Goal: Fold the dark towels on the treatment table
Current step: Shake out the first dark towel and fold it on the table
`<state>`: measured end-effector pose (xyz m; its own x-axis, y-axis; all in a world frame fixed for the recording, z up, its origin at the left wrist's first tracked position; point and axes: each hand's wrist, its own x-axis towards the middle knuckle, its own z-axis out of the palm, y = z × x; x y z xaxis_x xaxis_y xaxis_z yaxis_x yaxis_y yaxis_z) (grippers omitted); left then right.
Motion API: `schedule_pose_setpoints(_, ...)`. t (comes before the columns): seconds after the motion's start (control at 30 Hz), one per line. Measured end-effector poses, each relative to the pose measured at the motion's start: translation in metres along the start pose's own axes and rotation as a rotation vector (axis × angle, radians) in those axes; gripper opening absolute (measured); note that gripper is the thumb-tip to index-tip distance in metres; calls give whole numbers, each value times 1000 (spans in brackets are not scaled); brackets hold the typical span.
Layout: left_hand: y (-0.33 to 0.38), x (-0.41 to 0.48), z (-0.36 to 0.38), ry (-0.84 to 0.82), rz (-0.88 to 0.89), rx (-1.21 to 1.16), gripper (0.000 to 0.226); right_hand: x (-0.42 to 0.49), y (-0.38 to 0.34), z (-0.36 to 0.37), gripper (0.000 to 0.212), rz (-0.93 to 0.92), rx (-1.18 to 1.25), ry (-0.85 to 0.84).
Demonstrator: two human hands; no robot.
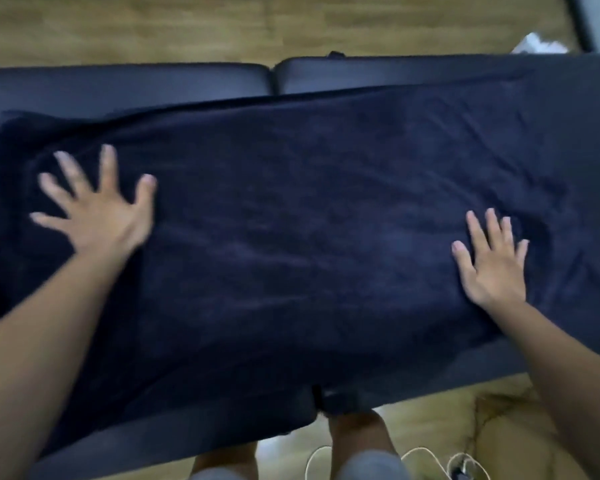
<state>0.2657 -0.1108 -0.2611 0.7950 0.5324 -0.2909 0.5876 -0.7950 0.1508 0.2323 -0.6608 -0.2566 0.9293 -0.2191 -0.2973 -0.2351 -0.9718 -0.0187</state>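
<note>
Flatly, left hand (94, 216) and right hand (492, 268) press the dark towel (309, 220), fingers (107, 168) spread, gripping nothing.

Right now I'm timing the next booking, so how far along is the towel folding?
Done: a dark towel lies spread along the treatment table. In hand: left hand and right hand press flat on it, fingers straight, apparently smoothing. Left: no folded stack shows, so folding seems still to come.

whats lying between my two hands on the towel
Only the dark towel itself: between the left hand and right hand the head view shows a bare, lightly creased stretch of cloth.
</note>
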Motion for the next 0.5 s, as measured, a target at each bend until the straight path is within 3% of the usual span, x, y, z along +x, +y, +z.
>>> schedule_pose_setpoints(0.1,17,3,-10,-23,-149,-87,80,17,65,-10,85,152,58,8)
schedule_pose_setpoints(0.17,37,-21,-13,59,-81,-29,81,32,74,-21,86,253,135,46)
schedule_pose_setpoints(0.23,64,-77,-8,138,101,77,75,50,61,-29,73,56,108,117)
schedule_pose_setpoints(0.33,88,-198,40,42,238,143,71,94,48,-32,64,-401,-38,81)
schedule_pose_setpoints(0.4,67,-222,69,-68,143,208,74,135,64,-37,70,-414,-107,63)
schedule_pose_setpoints(0.5,58,-195,73,-178,-5,265,80,197,102,-55,76,-285,-119,35)
